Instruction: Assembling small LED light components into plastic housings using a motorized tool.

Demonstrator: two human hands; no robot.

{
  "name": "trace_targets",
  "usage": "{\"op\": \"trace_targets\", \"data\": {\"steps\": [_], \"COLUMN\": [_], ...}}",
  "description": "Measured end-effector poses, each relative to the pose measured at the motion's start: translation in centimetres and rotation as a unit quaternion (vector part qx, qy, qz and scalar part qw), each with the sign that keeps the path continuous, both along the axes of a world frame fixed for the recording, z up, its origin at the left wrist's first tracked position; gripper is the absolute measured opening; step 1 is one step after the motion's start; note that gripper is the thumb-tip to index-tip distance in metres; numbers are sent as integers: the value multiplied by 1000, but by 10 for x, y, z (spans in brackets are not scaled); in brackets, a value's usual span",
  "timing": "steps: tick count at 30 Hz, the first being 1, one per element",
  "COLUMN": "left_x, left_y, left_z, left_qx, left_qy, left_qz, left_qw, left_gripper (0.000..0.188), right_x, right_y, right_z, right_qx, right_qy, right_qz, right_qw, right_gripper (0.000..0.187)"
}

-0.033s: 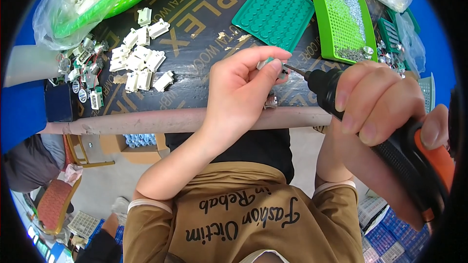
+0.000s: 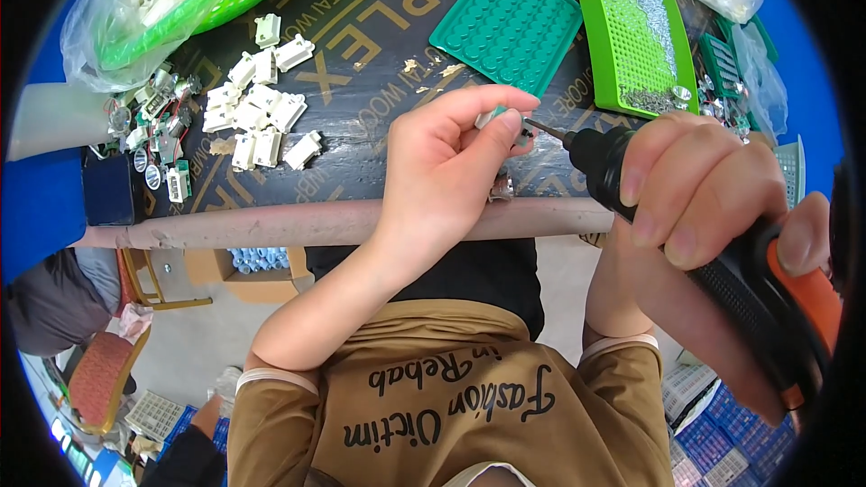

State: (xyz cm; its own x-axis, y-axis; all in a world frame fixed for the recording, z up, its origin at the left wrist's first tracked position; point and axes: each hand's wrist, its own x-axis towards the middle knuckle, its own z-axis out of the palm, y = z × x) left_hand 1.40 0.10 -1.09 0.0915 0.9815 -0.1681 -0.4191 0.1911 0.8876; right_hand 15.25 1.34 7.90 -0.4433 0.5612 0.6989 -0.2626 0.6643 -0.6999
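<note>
My left hand (image 2: pixel 437 162) pinches a small white-and-green part (image 2: pixel 490 115) between thumb and fingers, just above the table's near side. Most of that part is hidden by the fingers. Wrapped in my right hand (image 2: pixel 708 185) is a black-and-orange electric screwdriver (image 2: pixel 597 160). Its thin bit points left and reaches the held part at my left fingertips; whether it sits in a screw is too small to tell. Below my left hand a shiny silver cup (image 2: pixel 502 188) lies at the table edge. To the left, several loose white plastic housings (image 2: pixel 262 111) lie in a heap.
A green tray with round dimples (image 2: pixel 510 27) lies beyond my hands. Right of it stands a bright green tray (image 2: pixel 606 63) of small metal screws. A bag-lined green basket (image 2: pixel 239 4) holds white housings at far left, near wired reflector assemblies (image 2: pixel 167 122). The padded table edge (image 2: pixel 271 224) runs before me.
My hands, the screwdriver and the held part look unmoved. At the lower left, another person's limb and dark clothing have shifted slightly.
</note>
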Motion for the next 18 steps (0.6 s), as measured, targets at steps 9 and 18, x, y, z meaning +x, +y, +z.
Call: {"op": "trace_targets", "data": {"steps": [9, 18], "left_x": [-3, -1], "left_y": [1, 5], "left_z": [2, 3], "left_qx": [-6, 45], "left_qy": [12, -111], "left_qz": [-39, -5], "left_qw": [999, 993], "left_gripper": [16, 22], "right_x": [-2, 28], "right_y": [11, 6], "right_z": [-4, 0], "right_qx": [14, -55], "right_qy": [-3, 114], "right_qz": [-4, -89], "right_qw": [1000, 988], "right_gripper": [83, 86]}}
